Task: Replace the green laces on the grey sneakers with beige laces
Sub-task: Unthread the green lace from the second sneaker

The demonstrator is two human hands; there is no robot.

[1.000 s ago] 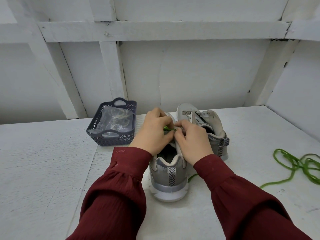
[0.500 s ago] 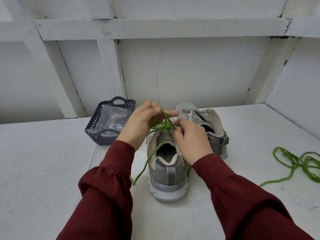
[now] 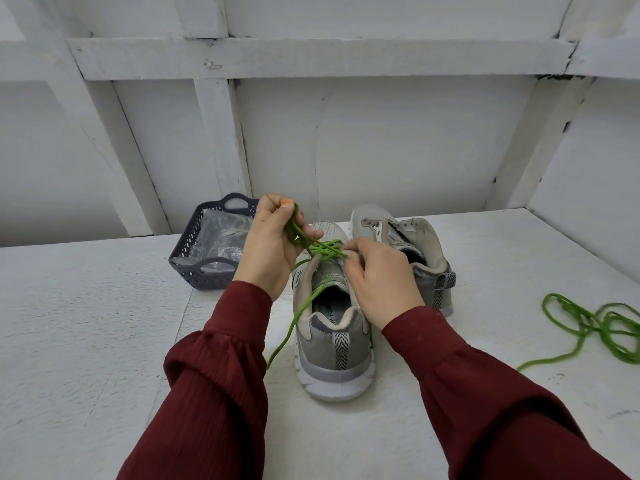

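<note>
Already the far sneaker [image 3: 408, 237] is sitting bare while the left hand [image 3: 273, 244] is pinching the green lace [image 3: 325, 251] of the near sneaker [image 3: 332, 344], the right hand [image 3: 379, 275] gripping its edge; no beige yet.

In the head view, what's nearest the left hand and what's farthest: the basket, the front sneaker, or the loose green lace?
1. Front sneaker, just below the left hand, which grips its lace.
2. Basket, beside the hand on the left.
3. Loose green lace, far off to the right.
</note>
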